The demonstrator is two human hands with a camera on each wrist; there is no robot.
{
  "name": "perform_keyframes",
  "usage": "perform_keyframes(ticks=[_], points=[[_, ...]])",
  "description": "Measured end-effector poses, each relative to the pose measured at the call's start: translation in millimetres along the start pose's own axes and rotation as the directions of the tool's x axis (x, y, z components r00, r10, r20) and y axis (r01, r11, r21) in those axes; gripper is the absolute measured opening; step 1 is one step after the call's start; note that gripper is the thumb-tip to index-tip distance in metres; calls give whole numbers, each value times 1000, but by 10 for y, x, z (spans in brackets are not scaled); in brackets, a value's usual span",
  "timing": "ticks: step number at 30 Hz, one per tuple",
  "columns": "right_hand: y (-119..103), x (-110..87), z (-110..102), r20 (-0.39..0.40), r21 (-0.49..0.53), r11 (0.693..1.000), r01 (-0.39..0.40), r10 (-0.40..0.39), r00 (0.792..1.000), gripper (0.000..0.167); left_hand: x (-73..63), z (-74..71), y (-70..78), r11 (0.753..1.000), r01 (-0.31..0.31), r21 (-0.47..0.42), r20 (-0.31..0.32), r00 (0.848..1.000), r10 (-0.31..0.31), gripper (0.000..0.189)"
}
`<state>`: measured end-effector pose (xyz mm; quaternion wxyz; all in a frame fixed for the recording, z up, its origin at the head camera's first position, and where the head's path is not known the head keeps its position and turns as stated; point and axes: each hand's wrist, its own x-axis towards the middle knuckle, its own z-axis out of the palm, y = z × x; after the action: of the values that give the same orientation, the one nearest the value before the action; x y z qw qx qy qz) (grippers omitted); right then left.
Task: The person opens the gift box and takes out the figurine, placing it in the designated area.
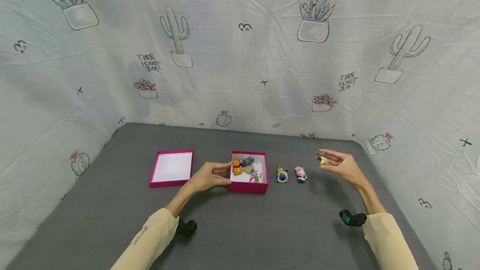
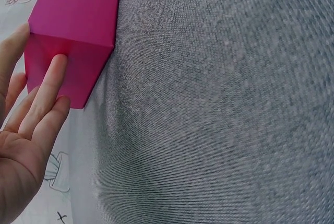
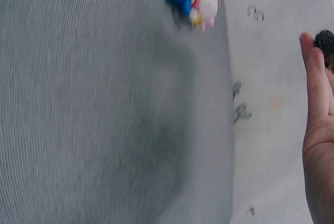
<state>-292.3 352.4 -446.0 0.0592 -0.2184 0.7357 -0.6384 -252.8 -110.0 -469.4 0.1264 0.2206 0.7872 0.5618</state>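
Note:
My left hand (image 1: 207, 176) rests its fairly straight fingers against the left wall of a magenta box (image 1: 248, 188). In the left wrist view its fingertips (image 2: 59, 63) touch the box's end wall. Inside the white-lined box lie several small toy figurines, among them a yellow-and-red bear figurine (image 1: 237, 167) and a grey one (image 1: 247, 161). At the right, my right hand (image 1: 344, 166) pinches a small figurine (image 1: 324, 161), dark on top with yellow and white below, above the table. Only the dark part of this figurine (image 3: 325, 46) shows at the right wrist view's edge.
A figurine with a blue front (image 1: 282, 175) and a pink-headed figurine (image 1: 300, 174) lie right of the box on the grey table (image 1: 240, 228). Left of it lies the magenta-rimmed lid (image 1: 172, 168), white inside up. A plant-printed curtain (image 1: 232, 61) hangs behind.

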Motion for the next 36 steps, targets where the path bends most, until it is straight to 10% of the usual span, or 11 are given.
perform_keyframes(ticks=[21, 36], points=[[333, 19, -113, 41, -209, 960, -189, 201, 979, 65, -13, -12, 37, 999, 32, 15, -3, 999, -32, 61], [372, 120, -68, 107, -559, 823, -103, 195, 975, 62, 12, -24, 55, 997, 65, 29, -17, 998, -65, 62]])
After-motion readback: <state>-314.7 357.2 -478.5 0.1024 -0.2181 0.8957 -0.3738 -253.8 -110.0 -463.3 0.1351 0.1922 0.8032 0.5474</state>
